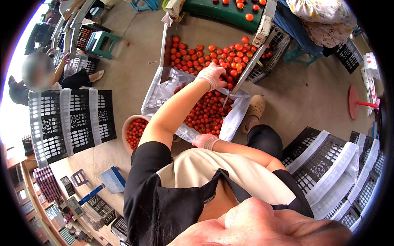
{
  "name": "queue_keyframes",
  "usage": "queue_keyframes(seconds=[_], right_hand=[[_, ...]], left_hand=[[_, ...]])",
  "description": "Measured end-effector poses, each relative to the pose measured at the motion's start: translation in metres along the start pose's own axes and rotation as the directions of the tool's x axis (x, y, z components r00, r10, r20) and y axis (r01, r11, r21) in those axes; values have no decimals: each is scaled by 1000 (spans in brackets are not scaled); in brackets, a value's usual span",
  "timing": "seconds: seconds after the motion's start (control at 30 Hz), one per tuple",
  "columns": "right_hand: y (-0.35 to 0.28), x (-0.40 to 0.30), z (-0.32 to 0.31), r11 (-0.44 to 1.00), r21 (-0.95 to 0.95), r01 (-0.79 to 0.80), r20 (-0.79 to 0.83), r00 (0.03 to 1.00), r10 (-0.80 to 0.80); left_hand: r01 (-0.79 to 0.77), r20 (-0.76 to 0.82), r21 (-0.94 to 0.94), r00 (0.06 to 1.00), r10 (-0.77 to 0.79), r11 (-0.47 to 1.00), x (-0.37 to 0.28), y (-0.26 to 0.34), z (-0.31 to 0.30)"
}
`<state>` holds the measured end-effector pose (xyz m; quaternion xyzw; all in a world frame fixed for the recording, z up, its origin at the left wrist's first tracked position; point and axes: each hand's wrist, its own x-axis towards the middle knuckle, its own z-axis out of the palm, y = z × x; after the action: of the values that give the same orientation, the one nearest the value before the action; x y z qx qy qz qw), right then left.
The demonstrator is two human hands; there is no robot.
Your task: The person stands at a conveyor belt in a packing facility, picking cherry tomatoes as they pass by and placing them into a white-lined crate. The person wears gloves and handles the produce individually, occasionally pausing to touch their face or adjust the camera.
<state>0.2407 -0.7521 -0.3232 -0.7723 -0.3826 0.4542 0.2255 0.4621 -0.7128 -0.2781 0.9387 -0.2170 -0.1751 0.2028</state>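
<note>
My left hand, in a thin glove, reaches over the red cherry tomatoes on the sloping tray at the end of a green conveyor belt. Its fingers are bent down among the fruit, and whether they hold any is hidden. Below the tray stands a crate lined with white sheeting, with many cherry tomatoes inside. My right hand, gloved too, is at the near edge of this crate; its grip cannot be made out. A pink bucket of smaller-looking tomatoes stands left of the crate.
Black plastic crates with white strips stand at left and right. Another black crate is beside the tray's right wall. A person in floral clothing is at upper right, another person at far left. A green stool stands upper left.
</note>
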Motion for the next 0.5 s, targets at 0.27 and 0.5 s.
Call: queue_keyframes(seconds=[0.27, 0.5], right_hand=[[-5, -2, -4, 999, -49, -4, 17, 1000, 5], [2, 0, 1, 999, -47, 12, -25, 1000, -13]], left_hand=[[102, -658, 0, 749, -76, 995, 43, -85, -30], [-101, -292, 7, 951, 99, 995, 20, -31, -13]])
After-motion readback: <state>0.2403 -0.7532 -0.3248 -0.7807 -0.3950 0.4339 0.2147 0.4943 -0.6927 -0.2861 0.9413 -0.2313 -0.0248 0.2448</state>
